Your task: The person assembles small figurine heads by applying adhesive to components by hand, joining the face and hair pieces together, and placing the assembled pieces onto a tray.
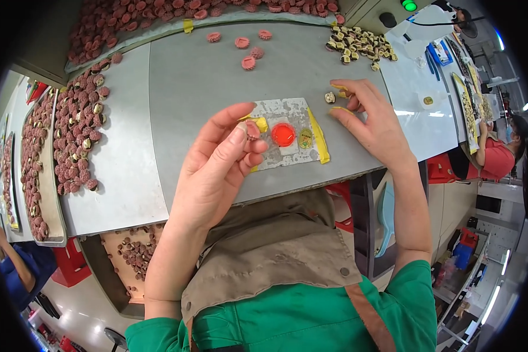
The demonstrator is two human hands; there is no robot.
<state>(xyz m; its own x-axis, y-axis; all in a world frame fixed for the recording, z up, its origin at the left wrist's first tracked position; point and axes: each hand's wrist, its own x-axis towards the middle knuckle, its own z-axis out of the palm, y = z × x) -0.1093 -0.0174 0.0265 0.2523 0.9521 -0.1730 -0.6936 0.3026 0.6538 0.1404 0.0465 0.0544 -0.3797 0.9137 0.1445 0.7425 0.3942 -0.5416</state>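
Note:
My left hand [208, 164] is raised over the table and pinches a small pink, bumpy, hollow shell [253, 130] between thumb and fingers. My right hand [374, 123] has its fingers apart, with yellow wrapping at the fingertips. Just beside those fingertips lies a small cream and dark piece [330, 97], apart from them as far as I can see. Between my hands a clear sheet [281, 107] with yellow tape is on the table, bearing a round red-orange dish [283, 135] and an oval yellow-green label [305, 139]. Several pink shells [242, 43] lie farther off.
A pile of cream and dark pieces [358, 44] sits at the far right. Reddish bumpy pieces [79, 123] cover the left side, and pink shells [158, 12] fill a long tray at the back. A co-worker in red [501, 149] sits at the right; a blue sleeve [32, 270] shows at the left.

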